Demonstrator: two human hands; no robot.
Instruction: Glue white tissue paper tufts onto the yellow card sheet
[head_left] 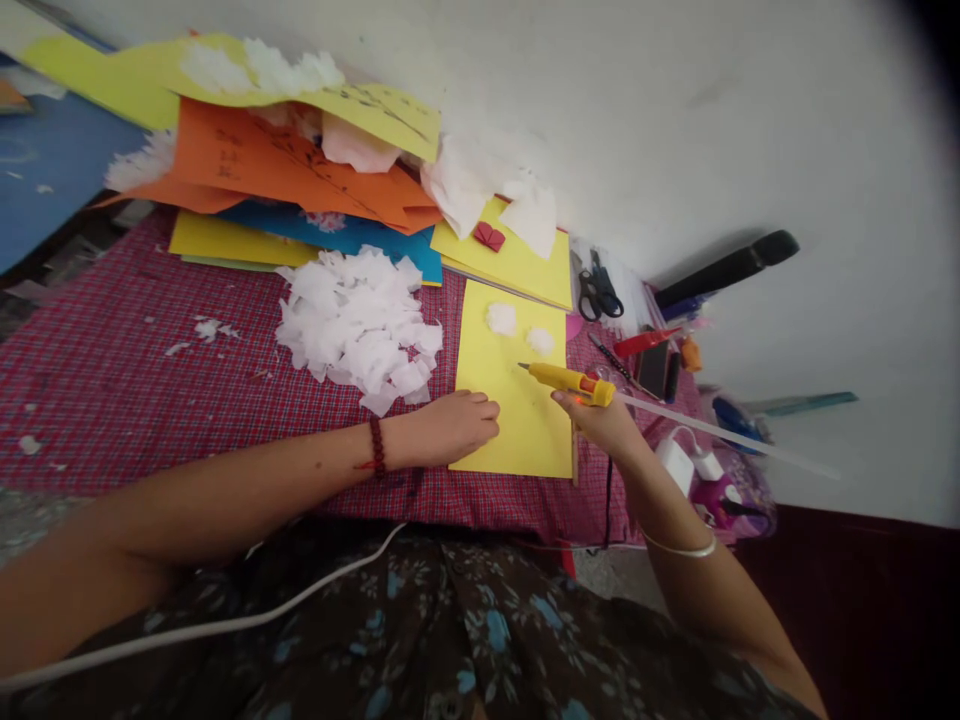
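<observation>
A sheet of yellow paper [517, 440] lies in front of me, with two small white fluffy tufts [501, 319] on its upper part. My left hand [461, 422] rests palm down across the paper's left edge. Its fingers are curled together, and their tips are hidden beneath. My right hand [604, 425] is closed around a yellow glue gun [562, 378]. The nozzle points left over the middle of the sheet, above the paper. From the gun's rear a long pale glue stick [712, 430] sticks out to the right.
A heap of white paper pieces [360, 325] lies left of the sheet on the checked cloth [187, 330]. Coloured papers [285, 165] are stacked behind. Black scissors [598, 290] and a red tool [645, 342] lie at the right. A white cable [247, 622] crosses my lap.
</observation>
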